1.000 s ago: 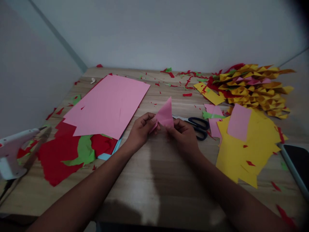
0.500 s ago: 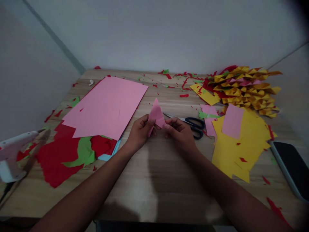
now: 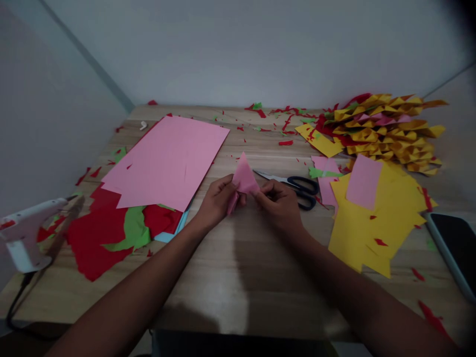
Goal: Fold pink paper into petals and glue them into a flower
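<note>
A small piece of pink paper [image 3: 243, 174], folded to a point at the top, is held above the table between my two hands. My left hand [image 3: 220, 198] pinches its left side, and a narrow pink flap hangs below those fingers. At the lower right corner, my right hand [image 3: 278, 202] grips the paper between thumb and fingers. Just behind my right hand lie scissors [image 3: 303, 184] with dark handles, their blades pointing left. Large pink sheets [image 3: 171, 161] lie in a stack to the left of my hands.
Yellow paper [image 3: 372, 238] with a pink rectangle [image 3: 364, 181] on it lies right, before a pile of folded yellow pieces [image 3: 390, 134]. A phone [image 3: 453, 248] rests at the right edge. Left are red paper [image 3: 96, 238] and a corded glue gun [image 3: 31, 233]. Scraps litter the table's back.
The lower right part of the pink paper now lies flatter in a cleaner triangle, with the narrow flap lower under my left fingers. The whole view has shifted slightly.
</note>
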{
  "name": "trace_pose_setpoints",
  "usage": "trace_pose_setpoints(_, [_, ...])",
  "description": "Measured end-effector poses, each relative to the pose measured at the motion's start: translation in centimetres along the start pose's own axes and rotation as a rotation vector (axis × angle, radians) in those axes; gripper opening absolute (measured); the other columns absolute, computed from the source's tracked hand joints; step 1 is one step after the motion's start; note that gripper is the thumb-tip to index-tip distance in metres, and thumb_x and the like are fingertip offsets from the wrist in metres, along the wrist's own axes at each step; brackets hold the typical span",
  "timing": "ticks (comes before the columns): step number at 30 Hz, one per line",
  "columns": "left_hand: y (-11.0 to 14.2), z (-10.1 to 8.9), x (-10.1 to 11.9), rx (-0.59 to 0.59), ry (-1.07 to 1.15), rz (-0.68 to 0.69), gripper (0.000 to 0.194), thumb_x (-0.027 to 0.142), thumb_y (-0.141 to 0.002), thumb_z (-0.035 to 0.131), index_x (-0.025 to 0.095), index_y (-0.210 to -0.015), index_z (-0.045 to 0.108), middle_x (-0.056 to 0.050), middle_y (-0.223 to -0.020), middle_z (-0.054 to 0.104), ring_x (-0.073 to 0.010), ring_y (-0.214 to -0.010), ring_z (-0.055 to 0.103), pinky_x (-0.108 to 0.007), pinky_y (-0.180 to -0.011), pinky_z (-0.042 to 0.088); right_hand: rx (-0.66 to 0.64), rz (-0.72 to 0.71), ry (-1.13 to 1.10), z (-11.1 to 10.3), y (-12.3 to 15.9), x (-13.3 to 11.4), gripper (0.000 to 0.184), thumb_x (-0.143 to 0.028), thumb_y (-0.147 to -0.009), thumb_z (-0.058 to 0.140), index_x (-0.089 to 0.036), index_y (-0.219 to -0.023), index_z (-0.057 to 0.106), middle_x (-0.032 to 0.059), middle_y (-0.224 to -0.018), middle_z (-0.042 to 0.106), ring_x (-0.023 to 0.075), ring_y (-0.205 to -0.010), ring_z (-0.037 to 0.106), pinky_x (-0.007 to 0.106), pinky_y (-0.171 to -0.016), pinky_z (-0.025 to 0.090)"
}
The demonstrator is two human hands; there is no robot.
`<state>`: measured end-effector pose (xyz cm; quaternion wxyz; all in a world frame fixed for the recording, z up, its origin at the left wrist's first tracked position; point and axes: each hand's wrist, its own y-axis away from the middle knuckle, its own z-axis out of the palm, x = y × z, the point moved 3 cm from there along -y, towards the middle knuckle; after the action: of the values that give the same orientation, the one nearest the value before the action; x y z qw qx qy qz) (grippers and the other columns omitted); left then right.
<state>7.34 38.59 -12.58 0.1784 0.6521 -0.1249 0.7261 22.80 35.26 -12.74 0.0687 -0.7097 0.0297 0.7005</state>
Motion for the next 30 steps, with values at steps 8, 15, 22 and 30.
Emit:
trace_pose_setpoints(8, [0.0, -0.1, 0.4, 0.085, -0.128, -0.059, 0.041, 0.051, -0.080, 0.074, 0.015, -0.064, 0.062, 0.002, -0.054, 0.057, -0.0062, -0.043, 0.042, -0.021, -0.042, 0.028, -0.099, -0.026, -0.043, 0.5, 0.1, -0.6, 0.030, -0.039, -0.077, 0.074, -0.021, -0.061, 0.056, -0.0035, -0.058, 0.056, 0.0100, -0.054, 0.049, 0.025, -0.054, 0.037])
trace_pose_setpoints(15, [-0.1, -0.3, 0.4, 0.079, -0.059, -0.061, 0.052, 0.059, -0.085, 0.065, 0.016, -0.058, 0.058, 0.001, -0.050, 0.054, -0.0077, -0.043, 0.040, -0.022, -0.043, 0.026, -0.207, 0.051, -0.147, 0.9, 0.0, -0.3, 0.032, -0.046, -0.076, 0.077, -0.021, -0.070, 0.059, -0.0023, -0.058, 0.063, 0.0117, -0.053, 0.056, 0.025, -0.054, 0.042])
trace_pose_setpoints(22, [0.8, 0.5, 0.6, -0.215, -0.193, -0.081, 0.046, 0.056, -0.093, 0.056, 0.017, -0.068, 0.059, 0.002, -0.057, 0.053, -0.0097, -0.051, 0.045, -0.022, -0.049, 0.031, -0.162, 0.003, -0.056, 0.4, 0.4, -0.9, 0.025, -0.045, -0.079, 0.073, -0.023, -0.087, 0.064, -0.0008, -0.075, 0.063, 0.0148, -0.066, 0.058, 0.027, -0.059, 0.046])
trace_pose_setpoints(30, [0.7, 0.3, 1.0, -0.174, -0.313, 0.019, 0.038, 0.044, -0.095, 0.057, 0.016, -0.068, 0.059, 0.004, -0.062, 0.048, -0.0091, -0.059, 0.039, -0.023, -0.054, 0.029, 0.052, -0.062, 0.034, -0.4, 0.3, -1.0, 0.021, -0.033, -0.082, 0.069, -0.023, -0.068, 0.060, -0.0041, -0.061, 0.056, 0.0116, -0.058, 0.049, 0.025, -0.055, 0.039])
